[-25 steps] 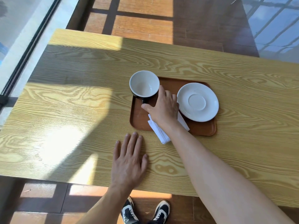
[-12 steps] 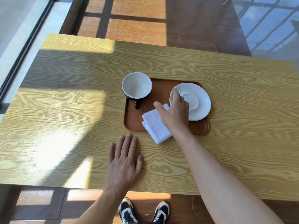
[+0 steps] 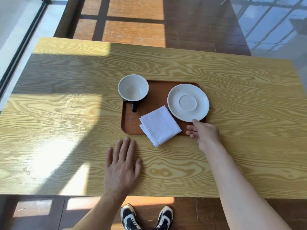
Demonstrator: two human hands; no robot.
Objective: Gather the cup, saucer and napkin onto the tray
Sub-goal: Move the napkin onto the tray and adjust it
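Fingers (image 3: 193,132) of the right hand (image 3: 205,134) are loosely spread and hold nothing, one fingertip touching the near rim of the saucer (image 3: 188,102). The left hand (image 3: 122,168) lies flat and empty on the table (image 3: 240,146). Cup (image 3: 133,89), saucer and napkin (image 3: 159,125) rest on the tray (image 3: 131,125), the napkin's near corner overhanging its edge.
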